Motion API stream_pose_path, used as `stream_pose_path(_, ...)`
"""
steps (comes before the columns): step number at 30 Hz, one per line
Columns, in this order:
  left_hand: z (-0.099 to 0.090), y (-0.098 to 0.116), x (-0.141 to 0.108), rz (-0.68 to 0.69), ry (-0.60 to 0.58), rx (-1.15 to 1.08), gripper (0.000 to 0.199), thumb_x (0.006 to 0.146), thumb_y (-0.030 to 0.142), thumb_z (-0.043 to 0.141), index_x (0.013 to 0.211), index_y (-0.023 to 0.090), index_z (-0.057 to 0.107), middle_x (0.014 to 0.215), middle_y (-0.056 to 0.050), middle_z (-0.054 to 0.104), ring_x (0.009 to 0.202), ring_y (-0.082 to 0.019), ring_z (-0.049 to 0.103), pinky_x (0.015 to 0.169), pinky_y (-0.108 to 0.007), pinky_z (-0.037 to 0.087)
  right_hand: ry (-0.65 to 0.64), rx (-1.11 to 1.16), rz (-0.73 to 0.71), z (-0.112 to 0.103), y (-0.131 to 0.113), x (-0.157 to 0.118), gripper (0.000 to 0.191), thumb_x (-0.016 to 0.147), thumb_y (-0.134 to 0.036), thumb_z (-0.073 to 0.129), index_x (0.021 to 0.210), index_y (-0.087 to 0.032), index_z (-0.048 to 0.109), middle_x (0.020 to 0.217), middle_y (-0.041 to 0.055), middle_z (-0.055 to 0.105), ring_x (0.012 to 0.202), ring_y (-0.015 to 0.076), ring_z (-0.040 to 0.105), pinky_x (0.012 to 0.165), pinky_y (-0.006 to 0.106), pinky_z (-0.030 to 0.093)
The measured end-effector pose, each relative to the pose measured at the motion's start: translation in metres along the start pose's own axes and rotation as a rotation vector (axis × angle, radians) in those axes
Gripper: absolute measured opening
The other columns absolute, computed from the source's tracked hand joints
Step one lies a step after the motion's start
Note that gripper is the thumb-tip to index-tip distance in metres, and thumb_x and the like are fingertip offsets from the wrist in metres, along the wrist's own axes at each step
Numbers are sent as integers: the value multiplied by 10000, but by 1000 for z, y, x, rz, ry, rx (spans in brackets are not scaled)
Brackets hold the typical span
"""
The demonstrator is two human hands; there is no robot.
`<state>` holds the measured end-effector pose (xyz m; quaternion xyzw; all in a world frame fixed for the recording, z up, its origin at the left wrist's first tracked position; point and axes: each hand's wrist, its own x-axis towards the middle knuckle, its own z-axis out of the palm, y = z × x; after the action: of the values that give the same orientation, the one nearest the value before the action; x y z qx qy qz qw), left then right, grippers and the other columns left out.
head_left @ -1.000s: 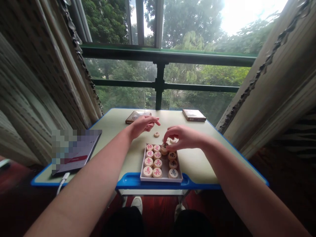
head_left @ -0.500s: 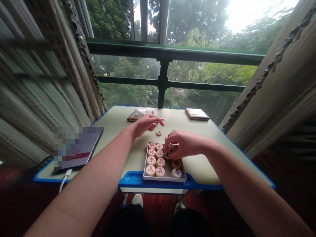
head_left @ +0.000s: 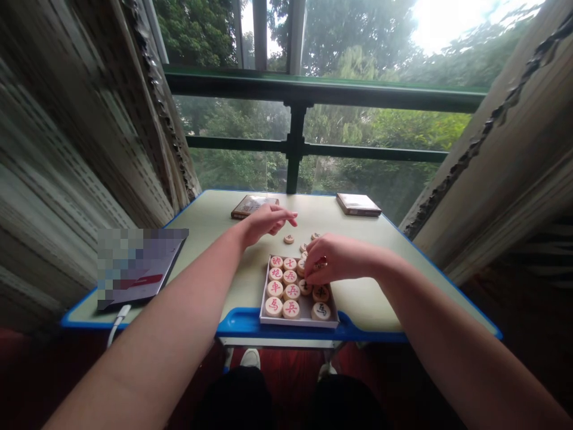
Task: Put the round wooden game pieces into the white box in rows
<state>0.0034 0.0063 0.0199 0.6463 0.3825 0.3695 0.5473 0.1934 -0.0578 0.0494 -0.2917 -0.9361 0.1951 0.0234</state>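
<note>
A shallow white box (head_left: 299, 324) at the table's near edge holds rows of round wooden Chinese chess pieces. Red-marked ones, such as a corner piece (head_left: 273, 307), fill its two left columns; black-marked ones, such as a piece (head_left: 320, 311), stand on the right. My right hand (head_left: 333, 258) is over the box, its fingertips closed on a black-marked Chinese chess piece (head_left: 305, 287) in the third column. It hides part of the back right. Beyond the box lie a few loose pieces, one of them a single piece (head_left: 289, 239). Left of that, my left hand (head_left: 268, 220) hovers empty, index finger stretched out.
Two flat boxes lie at the back of the table, one left (head_left: 254, 206) and one right (head_left: 358, 205). A tablet-like device (head_left: 154, 266) with a white cable (head_left: 118, 325) is at the left edge. Curtains and a green-railed window (head_left: 295, 134) enclose the table.
My right hand has lowered the black-marked piece slightly toward me, into the box's third column. The left hand stays in nearly the same place. The view has shifted a little.
</note>
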Motion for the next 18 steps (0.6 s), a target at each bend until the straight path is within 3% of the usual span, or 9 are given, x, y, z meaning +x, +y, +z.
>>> stream_pose_path(4,-1,-3,5,38,238,125,231,658,338,634,657,108,649,434,72,296,414,-49,223,440,-236,152,-24,-22,-29,2,1,1,140,717,-217,604,642,-143,696,611,-2,563,541,80,437,546,214,329)
stream_pose_path(6,-2,-5,7,53,297,155,238,655,348,617,643,112,647,428,69,313,413,-52,230,440,-237,162,-41,-26,-32,3,1,0,201,736,-244,579,585,-138,658,571,-11,526,527,76,418,541,218,318)
stream_pose_path(11,-4,-10,10,51,341,352,269,666,375,580,644,124,671,418,48,372,448,-85,326,477,-247,246,-33,-51,-22,4,1,-1,284,755,-275,537,507,-138,563,535,-19,465,525,77,386,539,232,295)
stream_pose_path(15,-9,-15,11,2,412,729,221,649,334,578,639,140,683,506,-1,519,562,-141,469,541,-261,317,-18,-63,-25,4,1,-2,284,749,-269,528,494,-145,532,536,-19,452,528,80,365,536,238,281)
stream_pose_path(18,-8,-12,9,-25,304,835,203,631,291,595,721,142,699,674,-37,633,675,-171,546,611,-262,372,0,-80,-14,3,2,-2,294,746,-267,523,479,-146,504,521,-27,424,514,75,336,530,237,273)
